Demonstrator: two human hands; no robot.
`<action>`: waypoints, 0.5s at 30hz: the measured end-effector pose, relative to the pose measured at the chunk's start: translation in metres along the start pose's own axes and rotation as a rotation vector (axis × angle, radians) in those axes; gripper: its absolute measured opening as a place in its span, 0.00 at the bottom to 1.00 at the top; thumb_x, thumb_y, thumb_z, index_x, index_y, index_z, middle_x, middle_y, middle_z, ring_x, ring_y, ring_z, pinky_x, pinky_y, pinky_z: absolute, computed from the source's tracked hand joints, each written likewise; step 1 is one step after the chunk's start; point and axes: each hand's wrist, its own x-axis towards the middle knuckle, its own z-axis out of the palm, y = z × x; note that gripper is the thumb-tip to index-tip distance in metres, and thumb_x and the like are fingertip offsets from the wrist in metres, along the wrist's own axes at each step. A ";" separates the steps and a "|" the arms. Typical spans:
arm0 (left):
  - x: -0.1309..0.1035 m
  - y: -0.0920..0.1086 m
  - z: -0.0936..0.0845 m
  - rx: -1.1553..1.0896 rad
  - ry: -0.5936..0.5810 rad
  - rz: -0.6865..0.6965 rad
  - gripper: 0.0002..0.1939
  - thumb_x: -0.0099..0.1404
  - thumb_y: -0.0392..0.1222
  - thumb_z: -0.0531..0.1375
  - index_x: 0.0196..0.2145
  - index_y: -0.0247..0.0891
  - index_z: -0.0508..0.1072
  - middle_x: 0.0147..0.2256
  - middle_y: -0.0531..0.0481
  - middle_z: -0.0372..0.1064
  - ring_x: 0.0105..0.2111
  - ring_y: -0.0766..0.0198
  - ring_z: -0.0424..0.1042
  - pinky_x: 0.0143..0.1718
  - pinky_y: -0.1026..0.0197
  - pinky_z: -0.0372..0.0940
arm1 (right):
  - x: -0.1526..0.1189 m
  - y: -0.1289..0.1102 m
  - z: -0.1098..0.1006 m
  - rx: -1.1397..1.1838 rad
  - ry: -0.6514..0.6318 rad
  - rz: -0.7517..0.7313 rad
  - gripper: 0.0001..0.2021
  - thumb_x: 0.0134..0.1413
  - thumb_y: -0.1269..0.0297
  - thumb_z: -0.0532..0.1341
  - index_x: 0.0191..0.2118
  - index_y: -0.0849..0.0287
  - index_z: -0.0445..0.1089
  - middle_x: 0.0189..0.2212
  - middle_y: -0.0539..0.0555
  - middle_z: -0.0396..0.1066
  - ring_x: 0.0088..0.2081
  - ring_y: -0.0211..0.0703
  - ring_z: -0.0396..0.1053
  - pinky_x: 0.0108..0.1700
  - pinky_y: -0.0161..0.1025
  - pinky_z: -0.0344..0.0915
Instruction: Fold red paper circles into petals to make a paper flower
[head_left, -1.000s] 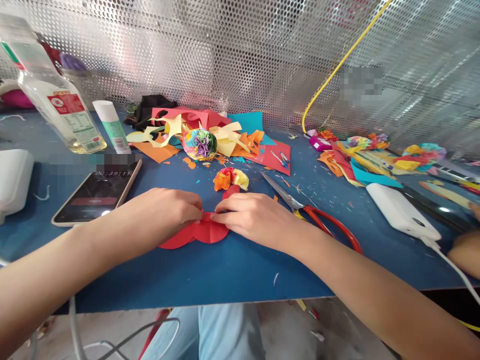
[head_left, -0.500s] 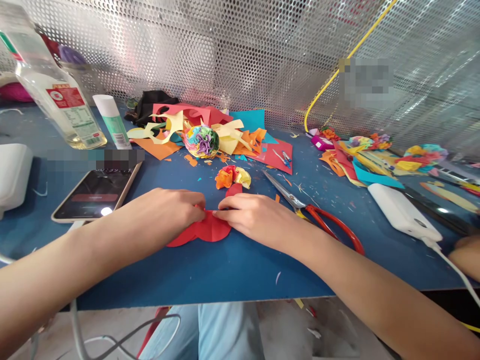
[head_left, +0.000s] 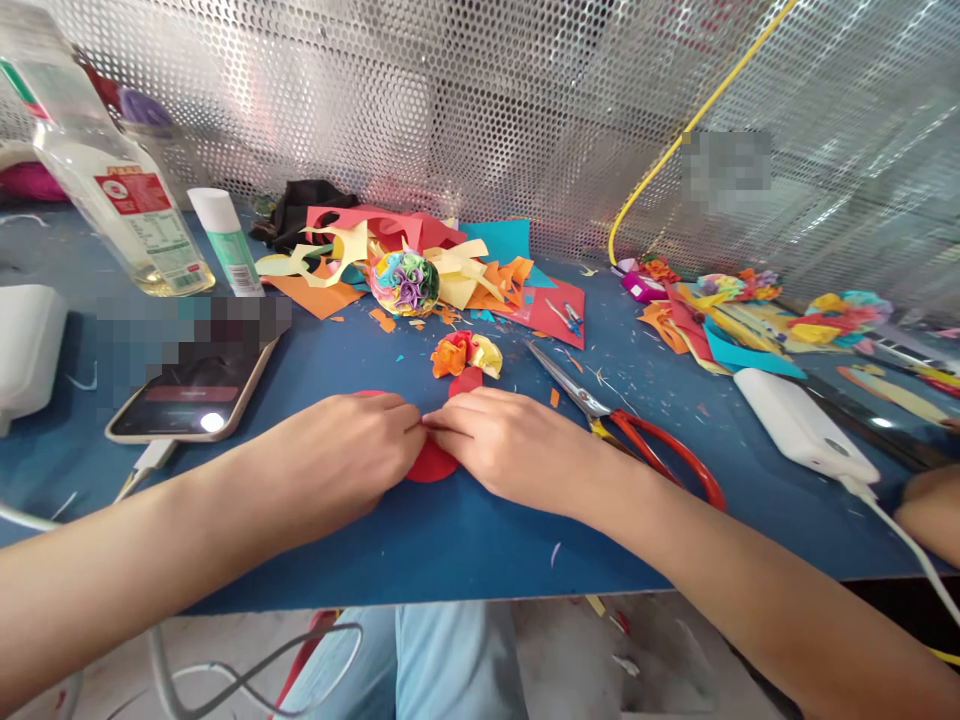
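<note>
There it was: left hand [head_left: 367,445] and right hand [head_left: 499,435], fingertips close together, both pinched the red paper [head_left: 435,463] on the table [head_left: 480,555]! Scissors [head_left: 589,397] lay right of them, crumpled flowers [head_left: 466,355] just beyond, phone [head_left: 199,400] off left.

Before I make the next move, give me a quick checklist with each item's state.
1. Both the left hand and right hand at the red paper: ok.
2. Red paper in full view: not ok, the hands cover part of it.
3. Paper edge under the fingertips lined up: cannot tell, hidden.
4. Fingers clear of the scissors' blades: ok.
5. Glue stick capped: ok.
6. Phone plugged in: ok.
</note>
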 end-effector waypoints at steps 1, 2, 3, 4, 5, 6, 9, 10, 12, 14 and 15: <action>0.001 0.002 -0.001 0.035 -0.066 0.012 0.09 0.59 0.28 0.51 0.28 0.35 0.69 0.28 0.46 0.70 0.31 0.58 0.70 0.33 0.59 0.63 | 0.001 0.001 -0.001 0.016 0.000 0.014 0.12 0.56 0.75 0.53 0.42 0.66 0.71 0.39 0.56 0.73 0.41 0.45 0.67 0.46 0.42 0.64; 0.001 0.003 -0.002 0.065 -0.121 0.002 0.09 0.60 0.28 0.49 0.31 0.34 0.68 0.28 0.45 0.70 0.29 0.57 0.71 0.30 0.59 0.63 | 0.001 0.002 -0.002 0.035 -0.001 0.030 0.11 0.56 0.74 0.54 0.42 0.65 0.72 0.36 0.55 0.74 0.41 0.44 0.67 0.47 0.43 0.63; 0.001 0.003 -0.003 0.086 -0.149 -0.027 0.09 0.60 0.29 0.48 0.34 0.33 0.67 0.27 0.45 0.69 0.27 0.56 0.71 0.26 0.59 0.62 | 0.001 0.004 -0.004 0.054 -0.003 0.046 0.11 0.56 0.73 0.54 0.41 0.64 0.72 0.34 0.55 0.74 0.40 0.44 0.67 0.48 0.43 0.62; 0.000 0.002 -0.003 0.089 -0.143 -0.072 0.10 0.60 0.30 0.48 0.37 0.33 0.66 0.25 0.47 0.69 0.24 0.57 0.71 0.23 0.59 0.60 | 0.000 0.005 -0.006 0.068 -0.007 0.063 0.11 0.55 0.72 0.55 0.40 0.62 0.73 0.32 0.54 0.75 0.39 0.44 0.68 0.48 0.44 0.61; -0.001 0.000 -0.003 0.087 -0.129 -0.109 0.11 0.60 0.31 0.47 0.40 0.33 0.64 0.23 0.49 0.68 0.21 0.57 0.70 0.20 0.60 0.57 | -0.001 0.007 -0.008 0.079 -0.014 0.087 0.11 0.55 0.72 0.55 0.39 0.60 0.74 0.30 0.53 0.75 0.38 0.43 0.68 0.49 0.45 0.60; -0.002 -0.002 -0.003 0.081 -0.111 -0.138 0.12 0.60 0.32 0.47 0.42 0.33 0.63 0.21 0.50 0.68 0.19 0.58 0.69 0.18 0.61 0.55 | -0.002 0.008 -0.010 0.088 -0.024 0.115 0.11 0.54 0.72 0.56 0.39 0.58 0.74 0.29 0.53 0.75 0.37 0.43 0.68 0.49 0.45 0.59; -0.003 -0.010 0.000 -0.001 -0.070 -0.181 0.10 0.61 0.36 0.49 0.40 0.37 0.64 0.21 0.52 0.69 0.20 0.60 0.70 0.19 0.63 0.54 | -0.006 0.011 -0.016 0.111 -0.054 0.202 0.12 0.50 0.73 0.57 0.35 0.54 0.76 0.26 0.52 0.73 0.33 0.41 0.67 0.48 0.44 0.59; -0.002 -0.013 0.001 -0.029 -0.052 -0.195 0.09 0.62 0.38 0.50 0.39 0.38 0.65 0.21 0.52 0.69 0.21 0.60 0.71 0.19 0.63 0.55 | -0.007 0.011 -0.017 0.118 -0.058 0.226 0.12 0.48 0.74 0.57 0.33 0.53 0.76 0.25 0.51 0.73 0.32 0.41 0.67 0.48 0.44 0.59; 0.001 -0.016 0.004 -0.070 -0.012 -0.227 0.08 0.61 0.42 0.52 0.36 0.40 0.67 0.23 0.51 0.71 0.23 0.60 0.72 0.22 0.64 0.57 | -0.007 0.012 -0.018 0.144 -0.051 0.264 0.12 0.47 0.75 0.57 0.29 0.54 0.76 0.25 0.51 0.73 0.31 0.40 0.67 0.47 0.43 0.59; 0.004 -0.018 0.007 -0.079 0.015 -0.253 0.08 0.61 0.45 0.54 0.35 0.40 0.69 0.25 0.50 0.73 0.24 0.59 0.72 0.23 0.64 0.58 | -0.006 0.011 -0.018 0.191 -0.036 0.294 0.12 0.47 0.76 0.57 0.28 0.55 0.75 0.25 0.51 0.73 0.32 0.40 0.68 0.47 0.43 0.60; 0.006 -0.018 0.008 -0.077 0.025 -0.258 0.09 0.61 0.45 0.54 0.36 0.41 0.69 0.25 0.50 0.73 0.24 0.58 0.72 0.24 0.63 0.59 | -0.004 0.010 -0.017 0.221 -0.023 0.308 0.11 0.48 0.76 0.56 0.30 0.56 0.75 0.26 0.51 0.73 0.33 0.40 0.68 0.46 0.42 0.60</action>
